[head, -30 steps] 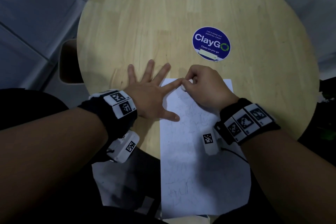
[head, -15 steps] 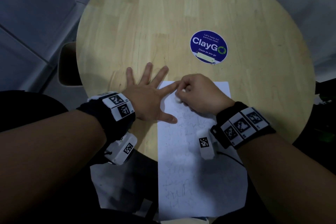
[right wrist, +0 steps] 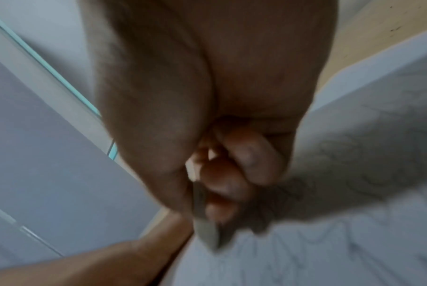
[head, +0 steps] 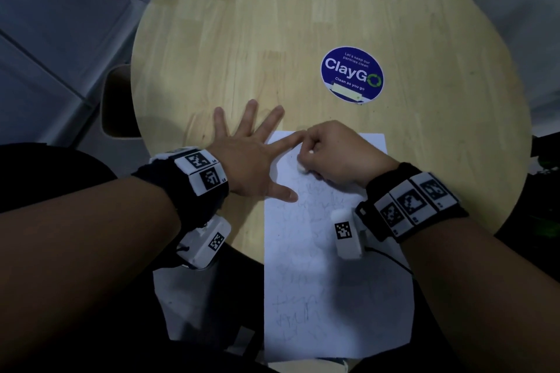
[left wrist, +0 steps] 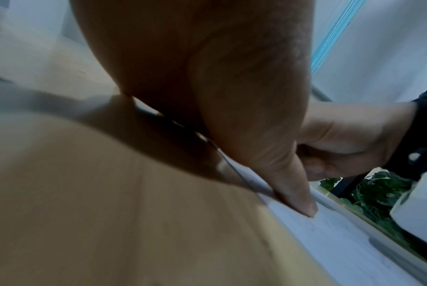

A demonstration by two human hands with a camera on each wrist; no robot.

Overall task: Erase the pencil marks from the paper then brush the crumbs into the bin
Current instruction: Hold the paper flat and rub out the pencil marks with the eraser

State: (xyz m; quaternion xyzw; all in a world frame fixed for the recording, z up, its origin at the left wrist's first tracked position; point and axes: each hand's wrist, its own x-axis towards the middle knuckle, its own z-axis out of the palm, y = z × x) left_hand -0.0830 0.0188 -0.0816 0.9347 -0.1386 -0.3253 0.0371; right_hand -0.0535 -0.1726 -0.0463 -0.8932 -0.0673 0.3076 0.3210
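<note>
A white sheet of paper with faint pencil scribbles lies on the round wooden table and hangs over its near edge. My left hand lies flat with fingers spread, index finger and thumb pressing the paper's left edge. My right hand pinches a small white eraser and holds it against the upper part of the sheet, beside the left index finger. In the right wrist view the eraser sticks out below the curled fingers, touching the paper. No bin is in view.
A round blue "ClayGo" sticker is stuck on the table beyond the paper. A brown seat stands off the table's left edge. Another white sheet lies below the table near my lap. Green leaves show past the table's right side.
My right hand has slid the eraser towards me, from the top of the sheet near the left index fingertip down into the scribbles. The left hand stays pressed in place.
</note>
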